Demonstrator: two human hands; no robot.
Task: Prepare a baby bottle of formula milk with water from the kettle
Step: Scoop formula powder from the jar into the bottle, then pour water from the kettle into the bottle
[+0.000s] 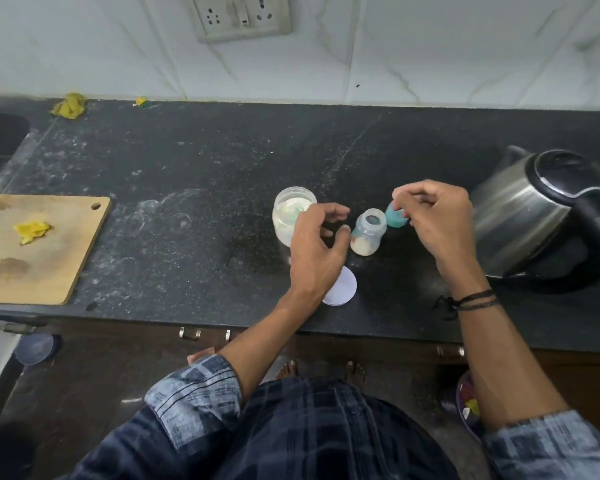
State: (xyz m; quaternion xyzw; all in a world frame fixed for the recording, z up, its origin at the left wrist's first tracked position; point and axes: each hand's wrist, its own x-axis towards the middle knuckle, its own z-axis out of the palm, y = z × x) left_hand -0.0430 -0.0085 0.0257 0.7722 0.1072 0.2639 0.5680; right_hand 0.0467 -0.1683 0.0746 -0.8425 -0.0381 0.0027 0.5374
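From here I cannot make out the teal piece (395,216) fully: my right hand (437,220) covers most of it, fingers pinched together on it, so whether it is the bottle's cap or collar I cannot tell. My left hand (317,251) hides the near side of the clear plastic jar of white powder (291,216) and part of the flat white round lid (342,289) lying on the black stone counter (205,202) below my wrist. That left hand is half open, fingers curled, holding nothing, hovering just beside the jar. Between my hands stands the small clear baby bottle (367,233), open-topped, with pale powder in its base. Just right of my right hand sits the steel electric kettle with a black lid and handle (534,216), its far edge cut off.
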